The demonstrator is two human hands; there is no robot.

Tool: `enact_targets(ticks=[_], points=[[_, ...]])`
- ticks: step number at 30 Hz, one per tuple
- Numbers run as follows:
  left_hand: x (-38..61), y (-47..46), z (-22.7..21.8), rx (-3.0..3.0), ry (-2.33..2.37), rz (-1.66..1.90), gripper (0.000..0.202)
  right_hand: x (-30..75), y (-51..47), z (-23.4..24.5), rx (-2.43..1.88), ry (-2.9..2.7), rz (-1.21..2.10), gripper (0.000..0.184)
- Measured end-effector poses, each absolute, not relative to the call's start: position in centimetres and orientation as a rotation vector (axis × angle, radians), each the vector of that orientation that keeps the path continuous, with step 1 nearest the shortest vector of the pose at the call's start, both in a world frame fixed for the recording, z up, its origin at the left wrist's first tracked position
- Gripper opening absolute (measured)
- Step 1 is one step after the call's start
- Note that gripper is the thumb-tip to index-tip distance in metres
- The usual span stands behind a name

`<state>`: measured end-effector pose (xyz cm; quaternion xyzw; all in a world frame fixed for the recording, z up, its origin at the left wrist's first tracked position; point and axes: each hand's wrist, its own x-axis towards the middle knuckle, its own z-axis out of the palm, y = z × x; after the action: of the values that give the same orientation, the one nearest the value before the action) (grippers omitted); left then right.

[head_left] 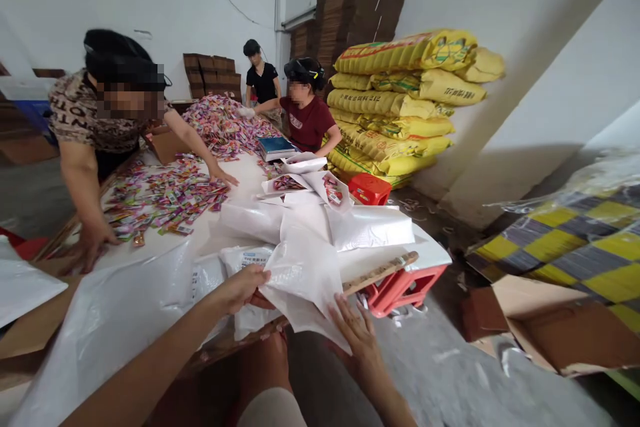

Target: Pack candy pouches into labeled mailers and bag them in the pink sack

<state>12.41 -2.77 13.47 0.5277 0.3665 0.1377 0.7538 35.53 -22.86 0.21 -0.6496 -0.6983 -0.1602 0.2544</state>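
we see a big white plastic bag (305,273) in the lower middle of the frame, lying at the near edge of the long white worktop (150,260). our left hand (245,287) comes in from the lower left and has its fingers closed on the left side of the bag, with the thumb on top. our right hand (357,330) comes up from the bottom and is mostly open, its fingers spread and touching the bag's low right corner. we cannot tell if it pinches the bag.

the bag is right between the two hands, and its long side runs from the upper left down to the lower right. the left hand has the better hold on it.

more white bags (370,227) lie just behind it. a person in a patterned top (85,120) leans in at the upper left over a spread of small colourful sweet packets (165,197).
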Motion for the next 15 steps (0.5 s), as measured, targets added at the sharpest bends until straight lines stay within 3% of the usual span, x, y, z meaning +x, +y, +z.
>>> enact_targets(ticks=[5,9,12,13,15], points=[[10.3,-2.4,12.8,1.485,0.834,0.382,0.056,35.4,-22.6,0.6,-1.53,-2.004,-0.292,0.057],[10.2,-2.2,12.3,2.259,0.431,0.508,0.048,35.8,-23.4,1.2,-1.488,-1.942,-0.204,0.049],[11.5,-2.3,12.0,2.362,0.371,0.494,0.019,36.0,-23.3,2.3,-1.627,-1.695,-0.082,0.035],[12.1,-2.5,11.8,2.336,0.45,0.537,0.017,36.2,-23.1,2.6,-1.706,-1.551,-0.054,0.033],[13.2,-3.0,11.3,2.272,0.663,0.653,0.033,36.6,-22.5,3.3,-1.852,-1.257,-0.013,0.039]])
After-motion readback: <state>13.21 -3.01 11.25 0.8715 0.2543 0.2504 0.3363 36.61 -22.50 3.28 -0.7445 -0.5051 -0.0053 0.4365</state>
